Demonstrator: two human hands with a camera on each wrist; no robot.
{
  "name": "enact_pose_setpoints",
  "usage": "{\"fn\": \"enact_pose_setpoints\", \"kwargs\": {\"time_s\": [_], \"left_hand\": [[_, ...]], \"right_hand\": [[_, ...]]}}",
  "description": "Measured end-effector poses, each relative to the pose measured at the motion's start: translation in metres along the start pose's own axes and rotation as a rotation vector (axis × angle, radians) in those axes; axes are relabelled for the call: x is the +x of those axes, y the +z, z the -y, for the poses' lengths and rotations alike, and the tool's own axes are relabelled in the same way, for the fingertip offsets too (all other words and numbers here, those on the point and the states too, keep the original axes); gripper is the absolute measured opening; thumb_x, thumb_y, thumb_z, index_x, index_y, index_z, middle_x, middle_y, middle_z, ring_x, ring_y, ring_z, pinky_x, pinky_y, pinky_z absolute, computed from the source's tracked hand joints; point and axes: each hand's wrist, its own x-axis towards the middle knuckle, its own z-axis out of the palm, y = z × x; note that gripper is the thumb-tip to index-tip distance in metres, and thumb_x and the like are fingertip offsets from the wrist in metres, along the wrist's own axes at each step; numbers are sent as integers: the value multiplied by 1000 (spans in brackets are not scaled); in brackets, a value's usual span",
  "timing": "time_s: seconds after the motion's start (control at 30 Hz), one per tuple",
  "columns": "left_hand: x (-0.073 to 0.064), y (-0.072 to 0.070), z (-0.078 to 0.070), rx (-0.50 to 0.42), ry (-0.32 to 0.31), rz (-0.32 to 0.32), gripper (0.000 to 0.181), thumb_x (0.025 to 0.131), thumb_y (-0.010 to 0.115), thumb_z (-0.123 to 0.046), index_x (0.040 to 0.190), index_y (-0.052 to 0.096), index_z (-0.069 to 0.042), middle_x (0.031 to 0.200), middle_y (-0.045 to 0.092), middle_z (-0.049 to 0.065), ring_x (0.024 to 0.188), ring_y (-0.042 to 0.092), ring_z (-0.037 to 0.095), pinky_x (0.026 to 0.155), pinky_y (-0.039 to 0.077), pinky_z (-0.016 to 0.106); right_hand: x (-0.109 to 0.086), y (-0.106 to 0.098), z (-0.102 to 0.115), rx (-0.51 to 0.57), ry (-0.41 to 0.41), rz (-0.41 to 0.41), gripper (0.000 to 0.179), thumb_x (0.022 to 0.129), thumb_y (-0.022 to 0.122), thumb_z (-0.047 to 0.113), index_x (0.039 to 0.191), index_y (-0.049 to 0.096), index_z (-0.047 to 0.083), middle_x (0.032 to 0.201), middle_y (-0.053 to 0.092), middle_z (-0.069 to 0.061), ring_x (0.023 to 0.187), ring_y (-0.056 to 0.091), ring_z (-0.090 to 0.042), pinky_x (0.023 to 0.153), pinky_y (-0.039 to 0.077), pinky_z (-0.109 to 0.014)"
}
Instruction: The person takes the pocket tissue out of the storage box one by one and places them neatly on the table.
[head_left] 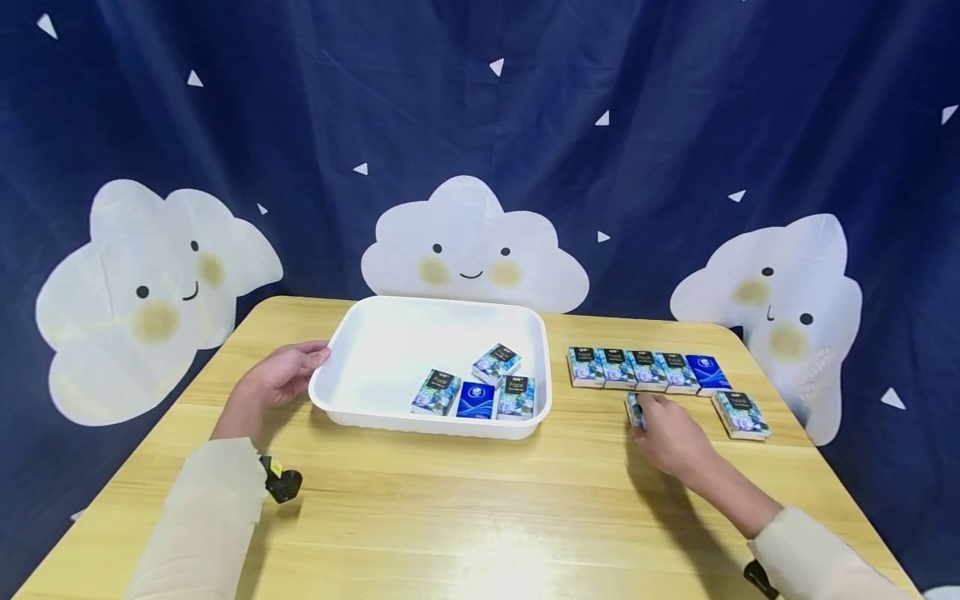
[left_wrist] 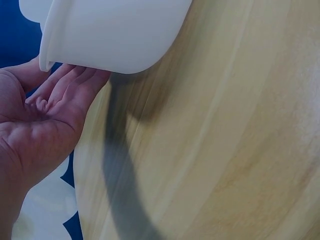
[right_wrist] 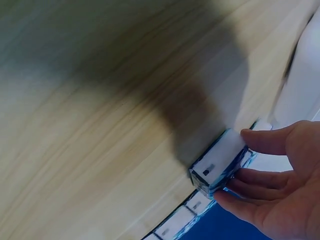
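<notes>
My left hand [head_left: 281, 375] grips the left side of a white plastic tray [head_left: 390, 346]. In the left wrist view the thumb is at the rim and the fingers reach under the tray wall [left_wrist: 115, 40]. Four small tissue packs lie in the tray's right half, among them a floral pack [head_left: 437, 392] and a blue one [head_left: 476, 401]. To the right of the tray, my right hand [head_left: 675, 437] pinches a floral tissue pack [right_wrist: 217, 157] between thumb and fingers, just in front of a row of packs; the hand covers most of it in the head view.
The row of tissue packs [head_left: 617, 368] stands side by side at the table's right, ending in a blue pack [head_left: 708, 374]. Another floral pack [head_left: 741, 415] lies in front of that end. Behind the wooden table [head_left: 420, 500] hangs a dark blue curtain [head_left: 480, 108] with clouds.
</notes>
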Motion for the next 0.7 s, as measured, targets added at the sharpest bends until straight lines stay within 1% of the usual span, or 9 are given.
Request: {"fn": "enact_pose_setpoints", "kwargs": {"time_s": [0.1,0.23,0.43,0.57,0.7], "left_hand": [[0,0,0,-3,0,1,65,109,48,-22,160,18,3,114,63,-6,97,66,4,89,59,22],[0,-1,0,-12,4,4,66,109,48,-22,160,16,3,110,64,-8,97,66,3,88,59,23],[0,0,0,-18,12,13,65,109,47,-22,160,15,3,108,64,-10,97,66,2,88,58,21],[-1,0,-1,-28,5,19,66,109,47,-22,160,14,3,109,64,-11,98,66,3,89,58,22],[-2,1,-2,-33,3,15,65,109,46,-21,161,14,3,109,64,-11,98,66,3,89,58,22]], "right_hand": [[-3,-1,-5,-24,4,-12,35,84,77,4,108,59,-13,87,64,-21,73,65,-32,58,55,-44],[-8,0,-12,-55,-16,-41,33,85,75,3,108,60,-15,87,64,-22,75,66,-35,60,56,-46],[-16,1,-26,-91,-29,-92,35,84,72,-1,112,61,-19,94,65,-30,82,67,-44,67,58,-53],[-19,1,-36,-120,-27,-119,32,84,71,-3,110,60,-20,91,65,-31,80,66,-45,69,58,-56],[-22,1,-44,-134,-30,-142,30,84,69,-4,108,60,-20,89,64,-30,80,65,-45,77,56,-61]]}}
